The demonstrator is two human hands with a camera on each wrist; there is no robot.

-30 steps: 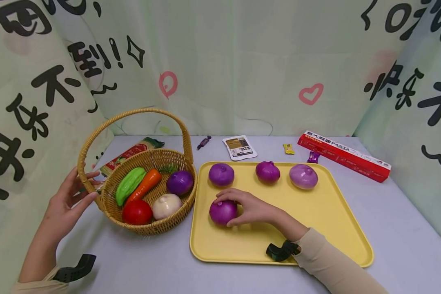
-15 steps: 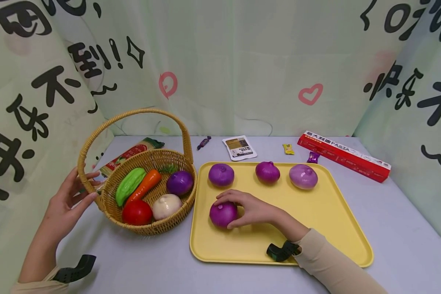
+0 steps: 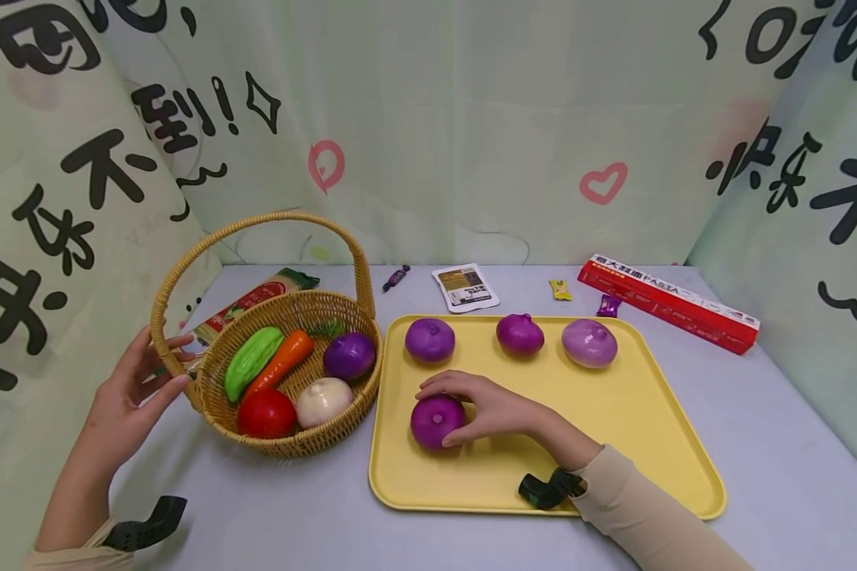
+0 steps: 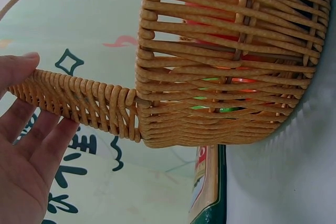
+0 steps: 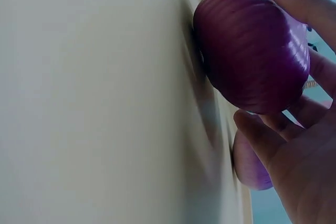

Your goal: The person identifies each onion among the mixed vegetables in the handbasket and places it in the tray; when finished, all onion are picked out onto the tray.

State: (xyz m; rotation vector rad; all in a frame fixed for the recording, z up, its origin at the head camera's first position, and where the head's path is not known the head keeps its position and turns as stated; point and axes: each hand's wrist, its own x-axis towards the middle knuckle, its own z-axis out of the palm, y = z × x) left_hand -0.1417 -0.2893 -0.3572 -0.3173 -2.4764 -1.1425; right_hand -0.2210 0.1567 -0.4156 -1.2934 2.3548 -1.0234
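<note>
head: grey table (image 3: pixel 757 444), green printed curtains (image 3: pixel 428 119)

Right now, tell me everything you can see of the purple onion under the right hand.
The purple onion is round, glossy, deep violet with fine lengthwise ribs and a small dimple facing the head camera. It sits on the yellow tray, near its left front part, apart from the three onions along the far edge. The right hand grips it, fingers curled over top and side.
</note>
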